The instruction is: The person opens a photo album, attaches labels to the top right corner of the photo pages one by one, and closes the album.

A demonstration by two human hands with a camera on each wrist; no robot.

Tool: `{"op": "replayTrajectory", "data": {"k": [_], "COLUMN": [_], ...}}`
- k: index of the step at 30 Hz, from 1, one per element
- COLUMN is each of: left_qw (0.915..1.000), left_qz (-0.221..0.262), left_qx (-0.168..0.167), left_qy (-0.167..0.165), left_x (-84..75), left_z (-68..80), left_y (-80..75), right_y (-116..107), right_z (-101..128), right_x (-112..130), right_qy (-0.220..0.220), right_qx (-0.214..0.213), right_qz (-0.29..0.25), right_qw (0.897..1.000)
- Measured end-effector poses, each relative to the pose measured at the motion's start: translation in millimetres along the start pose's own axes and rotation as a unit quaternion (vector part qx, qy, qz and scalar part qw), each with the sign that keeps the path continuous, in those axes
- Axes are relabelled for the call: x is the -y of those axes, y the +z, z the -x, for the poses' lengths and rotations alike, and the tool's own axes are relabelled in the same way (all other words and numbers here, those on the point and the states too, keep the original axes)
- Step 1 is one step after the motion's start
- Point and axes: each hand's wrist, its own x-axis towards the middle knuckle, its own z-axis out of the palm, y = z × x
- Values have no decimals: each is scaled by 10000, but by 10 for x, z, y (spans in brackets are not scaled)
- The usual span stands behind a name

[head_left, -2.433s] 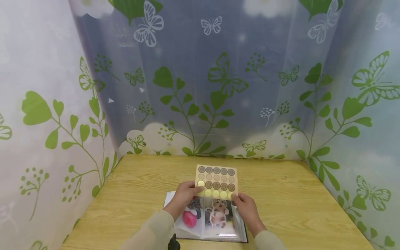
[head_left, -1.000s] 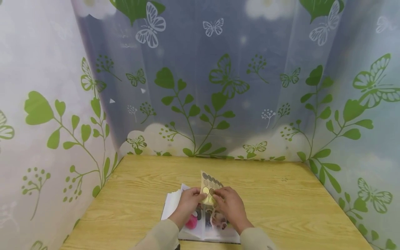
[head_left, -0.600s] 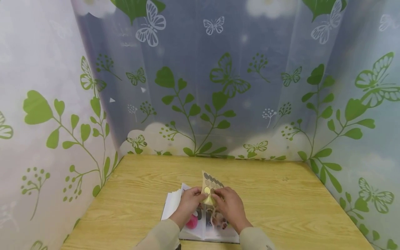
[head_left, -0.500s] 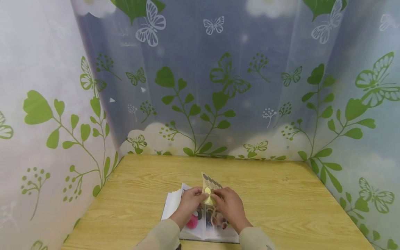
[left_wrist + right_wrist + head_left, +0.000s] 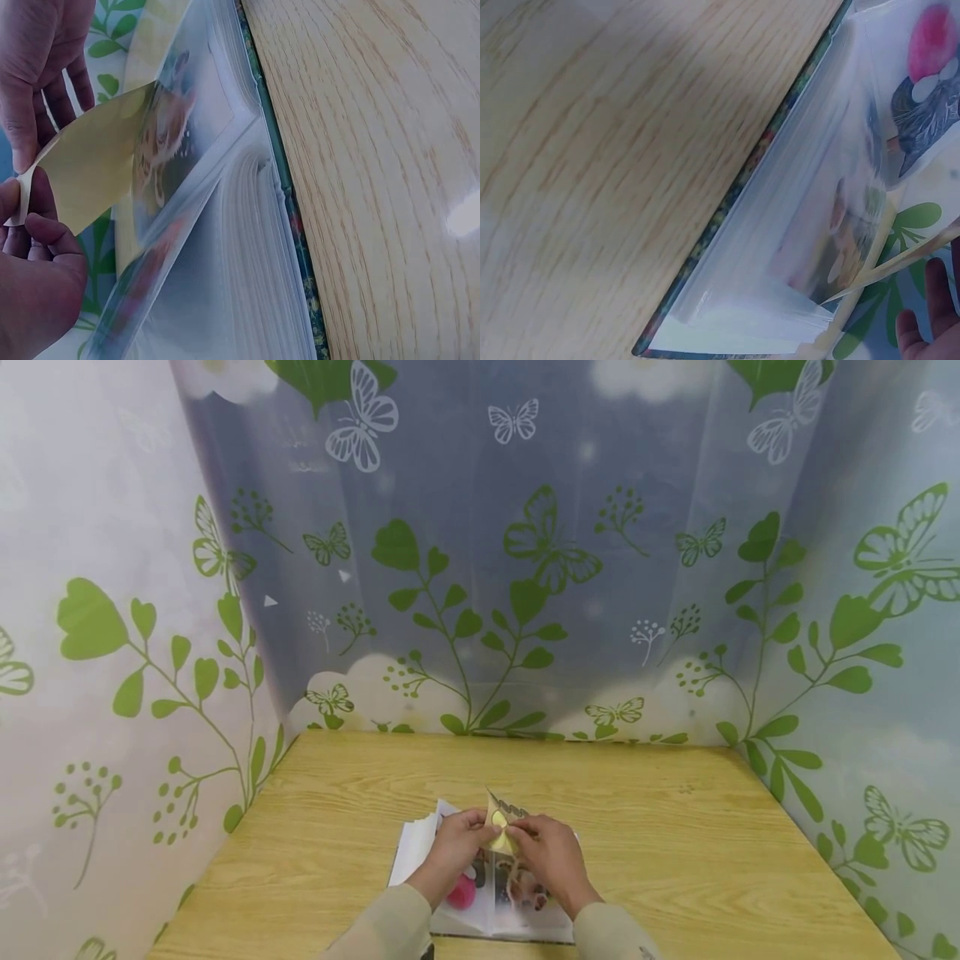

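Both hands [image 5: 501, 847] pinch the bent sticker sheet [image 5: 501, 820] above the album [image 5: 480, 902]; the fingers clamped so tightly could crease or tear it.

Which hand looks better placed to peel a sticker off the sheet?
Probably the right hand: its fingertips sit on the sticker sheet, which bends over the open photo album. The left hand pinches the sheet's edge, steadying it.
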Motion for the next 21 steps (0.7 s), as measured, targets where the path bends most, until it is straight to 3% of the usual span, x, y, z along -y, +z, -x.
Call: {"op": "replayTrajectory", "data": {"k": [10, 17, 21], "left_qw": [9999, 9997, 9997], "left_qz": [-123, -227, -217], "left_qx": [48, 62, 107], "left_qy": [-5, 77, 94], "left_x": [-35, -254, -159], "left_z": [38, 184, 106], "left_y": [2, 24, 13], "right_y": [-6, -4, -3], "right_z": [0, -2, -4], "right_x": [-4, -13, -20], "right_qy": [499, 350, 413], "right_qx": [32, 70, 91], "right_qz": [-487, -569, -605], "right_qw": [9976, 9977, 9973]}}
